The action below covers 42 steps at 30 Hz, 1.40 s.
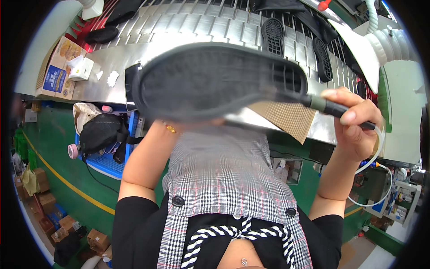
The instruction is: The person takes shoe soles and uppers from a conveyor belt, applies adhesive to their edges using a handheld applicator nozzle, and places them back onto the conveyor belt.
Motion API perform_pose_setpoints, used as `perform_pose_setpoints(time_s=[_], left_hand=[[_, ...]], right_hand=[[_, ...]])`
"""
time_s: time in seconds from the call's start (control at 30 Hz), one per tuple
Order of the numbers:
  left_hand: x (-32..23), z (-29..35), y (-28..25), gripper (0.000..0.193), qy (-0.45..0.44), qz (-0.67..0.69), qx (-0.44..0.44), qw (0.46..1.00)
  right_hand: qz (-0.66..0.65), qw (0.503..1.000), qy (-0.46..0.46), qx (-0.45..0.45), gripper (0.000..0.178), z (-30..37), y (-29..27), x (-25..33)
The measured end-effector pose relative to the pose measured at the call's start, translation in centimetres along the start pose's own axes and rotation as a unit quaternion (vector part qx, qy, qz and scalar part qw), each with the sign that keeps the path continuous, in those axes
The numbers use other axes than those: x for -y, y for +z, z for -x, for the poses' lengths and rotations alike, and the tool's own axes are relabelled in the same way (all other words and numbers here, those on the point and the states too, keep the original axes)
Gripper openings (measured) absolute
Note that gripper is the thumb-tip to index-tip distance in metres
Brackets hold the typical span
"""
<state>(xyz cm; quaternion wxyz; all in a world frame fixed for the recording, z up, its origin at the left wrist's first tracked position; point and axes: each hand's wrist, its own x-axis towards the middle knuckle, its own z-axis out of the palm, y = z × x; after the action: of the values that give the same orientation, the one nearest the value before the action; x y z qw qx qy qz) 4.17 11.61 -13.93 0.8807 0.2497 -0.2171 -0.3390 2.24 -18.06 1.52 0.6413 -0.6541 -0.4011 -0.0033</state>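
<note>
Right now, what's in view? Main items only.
Raised shoe sole: one, black, centre
Tube-fed hand tool: one, black-green, right
Slatted conveyor: one, silver, top
Lying soles: at least two, black, on conveyor
Metal bench: one, silver, below conveyor
Printed carton: one, beige-blue, bench left
Corrugated cardboard: one, brown, bench front
Basket: one, blue, left
Bag: one, black, at basket
Duct hood: one, white, upper right
Apron: one, plaid, torso
Left hand: one, mostly hidden behind sole
Right hand: one, gripping tool
</note>
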Motion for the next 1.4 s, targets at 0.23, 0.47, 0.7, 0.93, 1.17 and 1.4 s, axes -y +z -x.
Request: perform_pose_setpoints(time_s=[0.23,0.47,0.7,0.93,1.17,1.4], left_hand=[[1.0,-0.6,0.6,0.062,0.016,0.345,-0.021,0.938],[1.5,0.7,3.6,0.078,-0.139,0.056,-0.195,0.969],[3.1,1.5,5.6,0.094,-0.095,0.045,-0.17,0.98],[3.4,1.6,5.8,0.088,-0.081,0.039,-0.169,0.982],[3.2,1.1,6.9,0.086,-0.085,0.016,-0.204,0.975],[3.1,0.7,7.6,0.083,-0.058,0.041,-0.206,0.976]], right_hand=[[-0.018,0.979,-0.008,-0.203,0.027,2.3,3.6,-3.2],[0.015,0.948,0.063,-0.312,0.018,2.4,7.2,-6.5],[0.277,0.898,-0.064,-0.336,0.019,1.9,8.3,-8.0],[0.368,0.86,-0.081,-0.344,0.021,1.4,7.9,-8.3],[0.393,0.865,-0.075,-0.302,0.02,1.3,7.4,-8.3],[0.337,0.908,-0.059,-0.241,0.017,2.0,6.8,-7.4]])
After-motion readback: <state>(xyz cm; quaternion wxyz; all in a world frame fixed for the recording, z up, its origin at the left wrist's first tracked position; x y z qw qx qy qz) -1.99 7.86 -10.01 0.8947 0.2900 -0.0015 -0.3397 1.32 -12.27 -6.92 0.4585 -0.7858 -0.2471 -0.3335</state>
